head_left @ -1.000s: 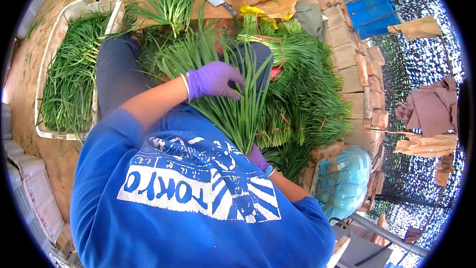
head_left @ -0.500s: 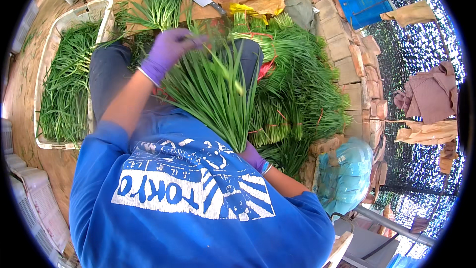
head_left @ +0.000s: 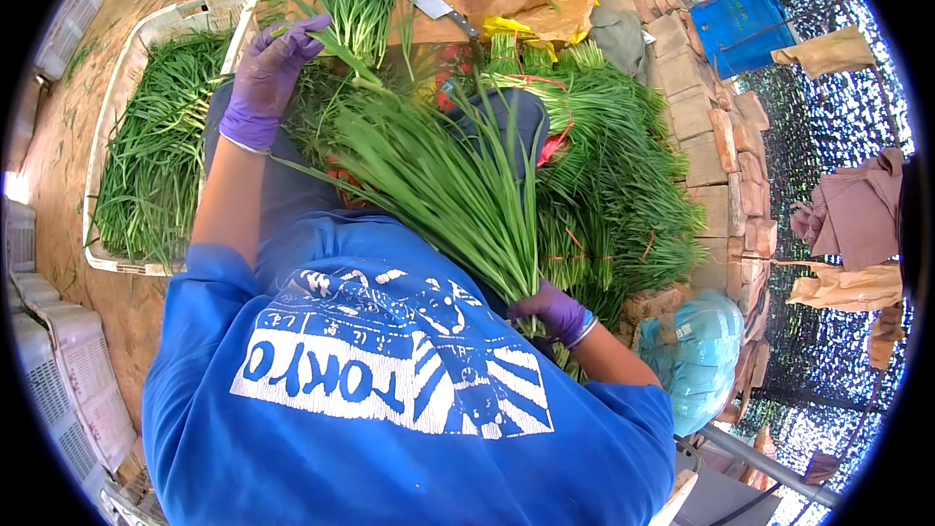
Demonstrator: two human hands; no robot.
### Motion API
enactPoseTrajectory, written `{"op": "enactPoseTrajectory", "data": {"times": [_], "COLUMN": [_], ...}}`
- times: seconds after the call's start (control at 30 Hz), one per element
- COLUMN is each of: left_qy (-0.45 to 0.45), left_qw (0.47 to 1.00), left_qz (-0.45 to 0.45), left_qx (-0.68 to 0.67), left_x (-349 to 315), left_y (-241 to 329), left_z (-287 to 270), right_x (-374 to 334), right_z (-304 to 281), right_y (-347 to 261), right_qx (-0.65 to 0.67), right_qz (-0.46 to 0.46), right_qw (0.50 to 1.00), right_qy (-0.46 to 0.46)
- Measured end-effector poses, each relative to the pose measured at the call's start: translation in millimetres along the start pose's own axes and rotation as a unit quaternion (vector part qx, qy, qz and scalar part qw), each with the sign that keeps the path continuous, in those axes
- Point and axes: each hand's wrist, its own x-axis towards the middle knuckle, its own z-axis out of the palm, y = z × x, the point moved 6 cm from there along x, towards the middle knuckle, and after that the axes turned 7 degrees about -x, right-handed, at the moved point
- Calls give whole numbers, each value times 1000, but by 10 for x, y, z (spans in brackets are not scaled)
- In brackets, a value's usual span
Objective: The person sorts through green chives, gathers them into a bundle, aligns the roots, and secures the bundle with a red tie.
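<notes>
My right hand (head_left: 553, 312), in a purple glove, is closed round the stem end of a loose bunch of garlic chives (head_left: 448, 190). The long green leaves fan out up and left across my lap. My left hand (head_left: 263, 78), also gloved in purple, is raised beside the white crate, its fingers pinched together. A thin garlic chive leaf (head_left: 349, 60) trails from its fingertips toward the bunch, partly blurred. Tied bundles of chives (head_left: 623, 166) are stacked to the right of my knee, bound with red ties.
Loose chives fill a white plastic crate (head_left: 94, 219) at left. Ahead, a wooden board (head_left: 433, 29) bears more chives (head_left: 360, 5) and a cleaver (head_left: 429, 0). Stacked bricks (head_left: 696, 136), a blue container (head_left: 745, 27) and a bluish plastic bag (head_left: 696, 351) line the right.
My left hand has moved left and up, away from the bunch's leaves toward the crate. My right hand, still holding the bunch, sits slightly lower and farther right.
</notes>
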Motion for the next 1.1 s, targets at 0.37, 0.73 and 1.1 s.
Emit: {"op": "enactPoseTrajectory", "data": {"times": [0.37, 0.73, 1.1], "left_qy": [-246, -177, 45], "left_qw": [951, 953, 937], "left_qz": [-64, -120, -291], "left_qx": [-174, 216, 189], "left_x": [-97, -649, -1046], "left_y": [-440, 17, -510], "left_z": [1154, 1153, 785], "right_x": [118, 871, 757], "right_z": [455, 1066, 949], "right_y": [-939, -1418, -1364], "right_qx": [519, 756, 741], "right_qz": [-101, -130, -191], "right_qw": [835, 507, 507], "right_qy": [-152, -394, -398]}}
